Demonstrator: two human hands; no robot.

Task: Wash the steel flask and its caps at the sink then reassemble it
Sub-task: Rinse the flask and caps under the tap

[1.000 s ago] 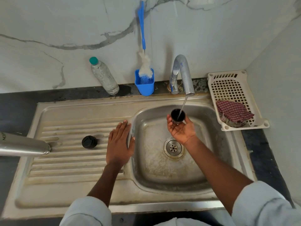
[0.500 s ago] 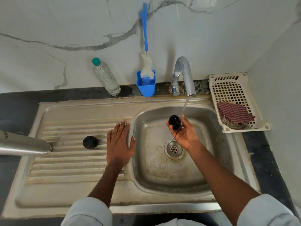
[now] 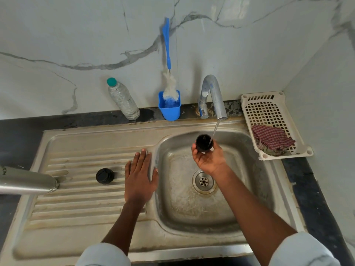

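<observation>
- Head view: my right hand (image 3: 208,160) is raised over the sink basin (image 3: 249,198), fingers curled round a black cup-shaped cap (image 3: 204,143) with its open mouth turned up and towards me.
- A thin stream of water (image 3: 214,131) falls from the tap (image 3: 216,98) and lands on the right side of that cap's rim.
- My left hand (image 3: 139,177) lies flat, palm down, on the ribbed drainboard (image 3: 76,198), fingers straight and slightly spread, holding nothing; its thumb lies at the edge of the basin.
- The second black cap (image 3: 104,176) sits on the drainboard just left of my left hand, apart from it.
- The steel flask (image 3: 26,181) lies on its side at the far left, its open neck resting on the drainboard and pointing towards the second cap; the rest runs out of view.
- Behind the sink, against the marble wall: a clear plastic bottle (image 3: 124,100) with a green top, and a blue holder (image 3: 169,107) with a blue-handled bottle brush (image 3: 168,60) standing in it.
- Right of the tap, a white plastic basket (image 3: 269,112) holds a red checked cloth (image 3: 271,138).
</observation>
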